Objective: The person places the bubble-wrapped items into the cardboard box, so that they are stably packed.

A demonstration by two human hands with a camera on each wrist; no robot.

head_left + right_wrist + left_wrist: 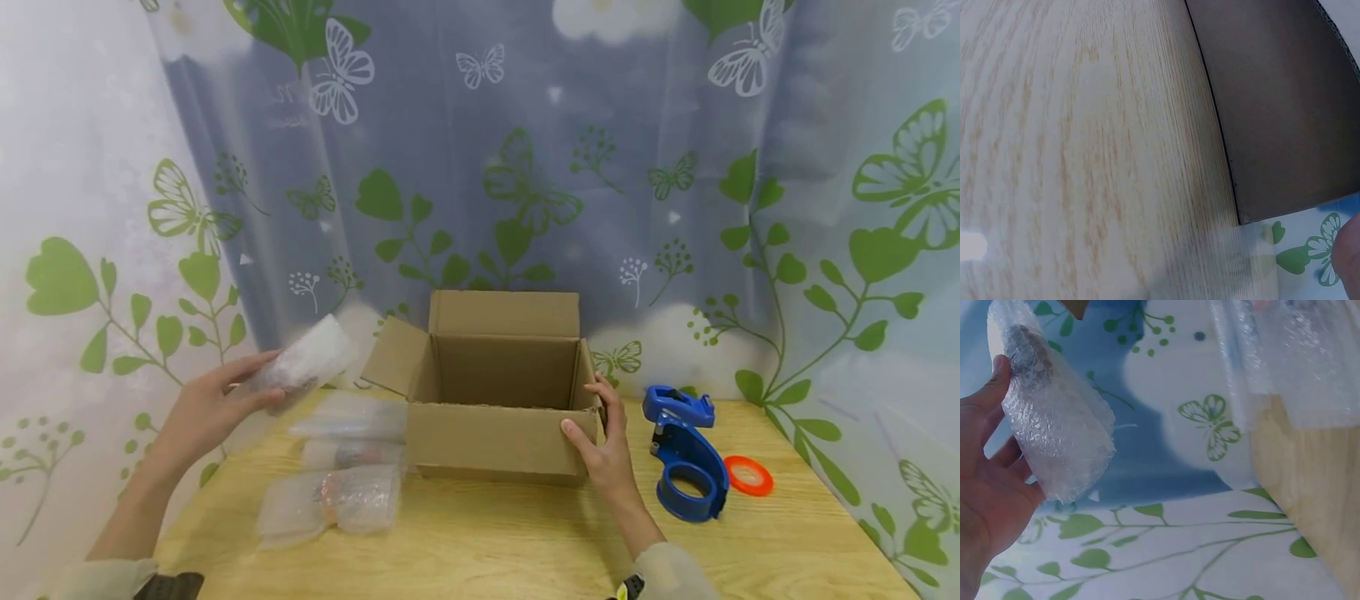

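Observation:
An open cardboard box stands mid-table, its back and left flaps raised outward and its inside partly in view. At the box's front right corner, my right hand grips the edge, thumb on the front face and fingers round the right side. Left of the box and above the table, my left hand holds a bubble-wrapped package between thumb and fingers. The left wrist view shows that package with something dark near one end, blurred by the wrap. Only a fingertip of the right hand shows in the right wrist view.
Several bubble-wrapped packages lie on the table left of the box. To its right are a blue tape dispenser, a second blue dispenser behind it and an orange-red tape roll. A patterned curtain hangs behind.

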